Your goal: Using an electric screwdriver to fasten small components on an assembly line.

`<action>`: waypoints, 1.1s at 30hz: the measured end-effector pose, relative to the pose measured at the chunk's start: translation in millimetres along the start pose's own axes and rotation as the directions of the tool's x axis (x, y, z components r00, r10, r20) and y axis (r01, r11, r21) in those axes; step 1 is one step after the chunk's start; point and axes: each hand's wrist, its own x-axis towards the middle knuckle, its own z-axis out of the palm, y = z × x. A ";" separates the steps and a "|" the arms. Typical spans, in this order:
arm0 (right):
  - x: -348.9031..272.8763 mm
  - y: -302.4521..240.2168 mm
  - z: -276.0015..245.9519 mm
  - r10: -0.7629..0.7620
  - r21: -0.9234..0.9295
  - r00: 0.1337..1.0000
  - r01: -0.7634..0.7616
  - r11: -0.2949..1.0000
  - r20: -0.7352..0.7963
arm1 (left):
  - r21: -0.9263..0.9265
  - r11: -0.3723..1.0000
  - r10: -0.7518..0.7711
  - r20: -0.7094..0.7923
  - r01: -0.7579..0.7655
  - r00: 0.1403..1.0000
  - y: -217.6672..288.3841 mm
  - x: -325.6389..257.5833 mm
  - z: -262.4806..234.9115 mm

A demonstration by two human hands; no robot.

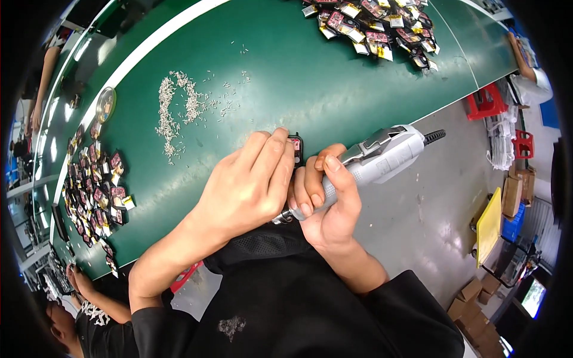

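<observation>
My right hand (328,200) is wrapped round a grey electric screwdriver (385,158), whose cord end points to the upper right. Its metal nose (284,217) shows just below my left hand; the bit's tip is hidden. My left hand (248,179) has its fingers pressed together over a small black device case (298,149) with a red circuit board, close to the table's near edge. Most of that case is covered by the fingers. Beyond my left hand, many small silvery screws (166,113) lie loose in a curved heap on the green table (262,89).
A pile of similar black cases with boards and batteries (376,27) lies at the far right, another pile (95,185) at the left. A round container (106,104) stands beyond that left pile. A co-worker's arm (101,298) is at lower left. Red stools (486,101) stand right.
</observation>
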 end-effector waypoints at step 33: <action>84.0 -67.1 14.8 -0.021 -0.330 0.799 0.272 0.904 0.601 | -0.012 0.999 0.053 0.085 -0.052 0.995 -3.0 -10.3 1.1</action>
